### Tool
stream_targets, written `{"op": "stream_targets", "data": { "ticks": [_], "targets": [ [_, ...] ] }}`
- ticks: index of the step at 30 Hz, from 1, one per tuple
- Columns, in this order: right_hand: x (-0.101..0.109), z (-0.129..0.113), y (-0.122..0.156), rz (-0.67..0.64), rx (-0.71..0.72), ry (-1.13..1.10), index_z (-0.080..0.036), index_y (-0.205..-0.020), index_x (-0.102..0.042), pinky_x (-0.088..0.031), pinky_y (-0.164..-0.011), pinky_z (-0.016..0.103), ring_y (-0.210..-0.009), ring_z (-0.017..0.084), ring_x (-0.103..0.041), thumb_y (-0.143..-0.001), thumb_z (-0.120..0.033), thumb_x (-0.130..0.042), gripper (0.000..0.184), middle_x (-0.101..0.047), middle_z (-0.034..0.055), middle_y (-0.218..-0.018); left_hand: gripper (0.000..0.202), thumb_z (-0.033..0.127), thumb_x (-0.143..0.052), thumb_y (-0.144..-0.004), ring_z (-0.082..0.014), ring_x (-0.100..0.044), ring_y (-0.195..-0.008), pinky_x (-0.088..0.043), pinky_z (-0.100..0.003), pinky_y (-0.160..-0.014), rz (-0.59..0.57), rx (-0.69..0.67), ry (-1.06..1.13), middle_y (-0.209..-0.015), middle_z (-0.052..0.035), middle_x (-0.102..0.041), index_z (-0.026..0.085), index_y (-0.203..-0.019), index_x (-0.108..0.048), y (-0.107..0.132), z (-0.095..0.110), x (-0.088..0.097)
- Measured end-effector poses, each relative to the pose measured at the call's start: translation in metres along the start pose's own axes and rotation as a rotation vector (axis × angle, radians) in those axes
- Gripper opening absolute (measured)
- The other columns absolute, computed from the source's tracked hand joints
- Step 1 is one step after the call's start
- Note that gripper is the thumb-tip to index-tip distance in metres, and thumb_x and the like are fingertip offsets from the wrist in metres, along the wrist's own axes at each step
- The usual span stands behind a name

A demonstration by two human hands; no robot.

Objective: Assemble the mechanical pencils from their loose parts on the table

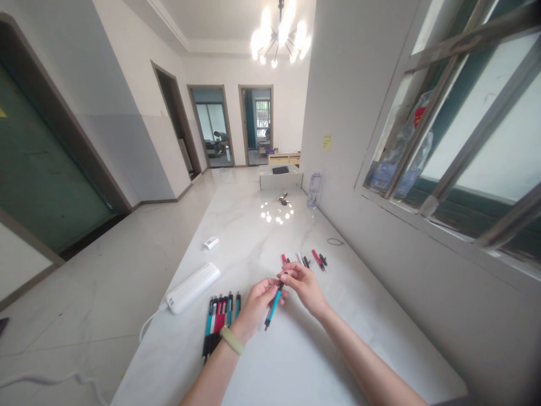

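Note:
Between my two hands is a teal and black pen (275,302), tilted over the white table. My left hand (261,297) grips its middle, and the fingers of my right hand (301,283) pinch its upper black end. Left of my left wrist, several teal, white and red pens (218,313) lie side by side in a row, partly hidden by my forearm. Beyond my right hand lie loose pen parts: a red barrel (317,260), a white barrel (300,258) and small black pieces (323,260). Another red piece (284,259) shows just behind my fingers.
A white power strip (193,287) with a cable and a small white adapter (210,243) lie along the table's left side. Toward the far end are keys (283,199), a clear bottle (314,190) and a white box (279,179). A hair tie (335,241) lies near the right wall.

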State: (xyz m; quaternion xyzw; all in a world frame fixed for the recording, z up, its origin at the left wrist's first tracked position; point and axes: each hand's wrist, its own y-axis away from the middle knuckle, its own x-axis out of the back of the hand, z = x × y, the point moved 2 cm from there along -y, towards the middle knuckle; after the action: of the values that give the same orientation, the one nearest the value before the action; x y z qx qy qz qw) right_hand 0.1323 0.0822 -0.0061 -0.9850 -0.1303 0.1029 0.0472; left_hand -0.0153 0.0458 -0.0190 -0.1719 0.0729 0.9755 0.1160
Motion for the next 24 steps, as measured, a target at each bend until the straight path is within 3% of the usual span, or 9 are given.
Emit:
{"op": "stream_targets", "data": {
  "ticks": [4,10,17,24],
  "targets": [
    [-0.003,0.0,0.002,-0.027,0.008,0.033,-0.02,-0.092,-0.062,-0.051,-0.065,0.03,-0.066,0.018,-0.066,-0.075,-0.043,-0.076,0.031,-0.069,0.0011,-0.076,0.037,0.039,-0.069,-0.08,-0.0119,-0.057,-0.062,-0.041,-0.023,-0.061,-0.008,0.043,0.045,-0.079,-0.0061,-0.068,0.014,-0.106,-0.063,0.003,0.001,-0.002],
    [-0.004,-0.005,0.003,-0.013,0.093,0.141,-0.021,-0.093,-0.064,-0.052,-0.069,0.031,-0.074,0.019,-0.066,-0.078,-0.04,-0.074,0.027,-0.069,0.0033,-0.083,0.036,0.04,-0.067,-0.081,-0.0096,-0.053,-0.06,-0.04,-0.021,-0.056,0.064,-0.012,0.023,-0.076,-0.0022,-0.063,0.016,-0.107,-0.061,0.001,-0.001,-0.002],
    [-0.006,-0.01,0.006,-0.013,0.128,0.236,-0.022,-0.094,-0.065,-0.053,-0.07,0.034,-0.076,0.02,-0.066,-0.079,-0.044,-0.071,0.027,-0.07,0.0051,-0.088,0.039,0.047,-0.068,-0.079,-0.0109,-0.055,-0.063,-0.037,-0.019,-0.048,0.078,0.007,0.0,-0.081,-0.0018,-0.061,0.019,-0.103,-0.059,0.001,-0.001,-0.003],
    [-0.005,-0.009,0.005,-0.031,0.089,0.151,-0.022,-0.097,-0.066,-0.053,-0.072,0.033,-0.082,0.021,-0.067,-0.082,-0.042,-0.068,0.025,-0.072,0.0068,-0.099,0.028,0.038,-0.073,-0.077,-0.0092,-0.053,-0.064,-0.036,-0.019,-0.05,0.034,-0.024,0.127,-0.08,-0.0018,-0.059,0.016,-0.089,-0.063,0.0,0.001,-0.002]
  ]
}}
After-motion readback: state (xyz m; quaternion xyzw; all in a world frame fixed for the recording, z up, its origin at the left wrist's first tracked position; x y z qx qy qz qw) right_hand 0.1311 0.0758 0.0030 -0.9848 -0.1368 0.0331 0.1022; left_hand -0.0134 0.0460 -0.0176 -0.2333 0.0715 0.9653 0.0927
